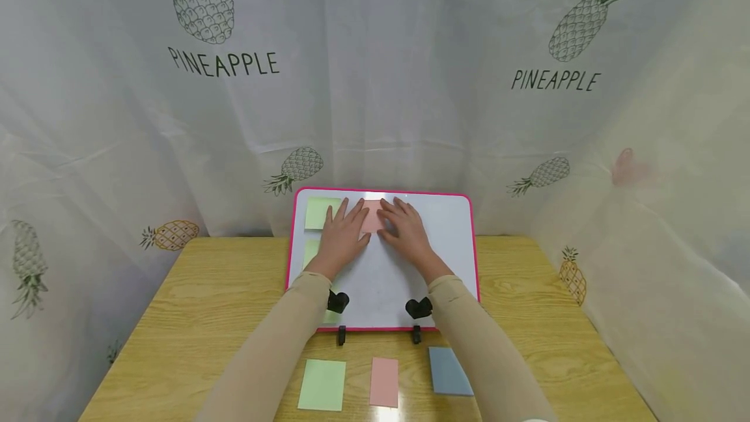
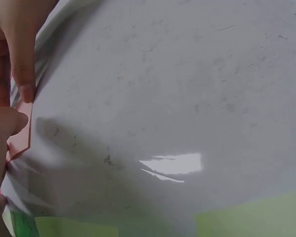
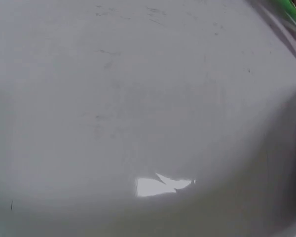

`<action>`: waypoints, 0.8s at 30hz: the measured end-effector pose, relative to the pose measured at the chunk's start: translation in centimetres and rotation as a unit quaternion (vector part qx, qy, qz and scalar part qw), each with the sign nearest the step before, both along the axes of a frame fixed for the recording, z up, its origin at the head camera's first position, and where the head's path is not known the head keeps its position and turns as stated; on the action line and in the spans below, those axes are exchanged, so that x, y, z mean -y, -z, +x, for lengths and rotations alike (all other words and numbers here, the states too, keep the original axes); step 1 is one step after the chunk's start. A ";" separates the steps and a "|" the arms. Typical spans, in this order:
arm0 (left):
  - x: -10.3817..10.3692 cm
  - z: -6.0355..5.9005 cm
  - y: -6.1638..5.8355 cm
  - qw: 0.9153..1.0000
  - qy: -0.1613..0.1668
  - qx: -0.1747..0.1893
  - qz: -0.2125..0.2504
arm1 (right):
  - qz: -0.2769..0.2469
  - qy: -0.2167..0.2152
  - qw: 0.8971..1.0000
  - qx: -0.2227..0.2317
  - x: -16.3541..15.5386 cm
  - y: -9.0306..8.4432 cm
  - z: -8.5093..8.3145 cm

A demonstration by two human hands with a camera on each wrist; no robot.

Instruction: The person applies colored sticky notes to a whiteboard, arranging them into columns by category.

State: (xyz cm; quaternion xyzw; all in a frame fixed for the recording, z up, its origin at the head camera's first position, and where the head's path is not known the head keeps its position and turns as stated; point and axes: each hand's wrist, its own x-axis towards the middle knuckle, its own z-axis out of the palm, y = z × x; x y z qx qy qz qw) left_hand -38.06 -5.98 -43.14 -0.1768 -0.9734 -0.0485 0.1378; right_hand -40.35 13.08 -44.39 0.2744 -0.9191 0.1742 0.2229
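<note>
1. Both hands lie flat on a pink sticky note (image 1: 372, 215) near the top of the whiteboard (image 1: 451, 239), which stands tilted on a stand on the wooden table (image 1: 205, 292)
2. Two green notes already sit on the board: one at the top left (image 1: 319, 212), another (image 1: 310, 251) below it, partly hidden by the left wrist
3. By my judgement the pink note is being smoothed into place, so the board is partly filled
4. Three pads wait on the table in front: green pad (image 1: 322, 384), pink pad (image 1: 384, 381), blue pad (image 1: 448, 370)
5. The left hand (image 1: 342, 234) has straight, spread fingers pressing the note's left side
6. The right hand (image 1: 405, 230) is likewise flat and relaxed, fingers on its right edge; neither grips anything
</note>
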 end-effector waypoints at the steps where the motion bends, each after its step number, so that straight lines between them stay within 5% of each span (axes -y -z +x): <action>1: 0.1 0.0 0.0 1.000 -0.002 -0.001 0.000 | -0.002 0.000 1.000 0.001 0.0 0.0 0.0; 10: 0.3 0.4 -0.6 1.000 -0.003 0.019 -0.004 | -0.025 -0.011 1.000 0.010 -0.3 -0.1 0.8; 24: 0.7 3.1 -1.1 1.000 0.017 0.024 0.013 | -0.097 -0.017 0.995 0.034 -1.3 0.5 3.3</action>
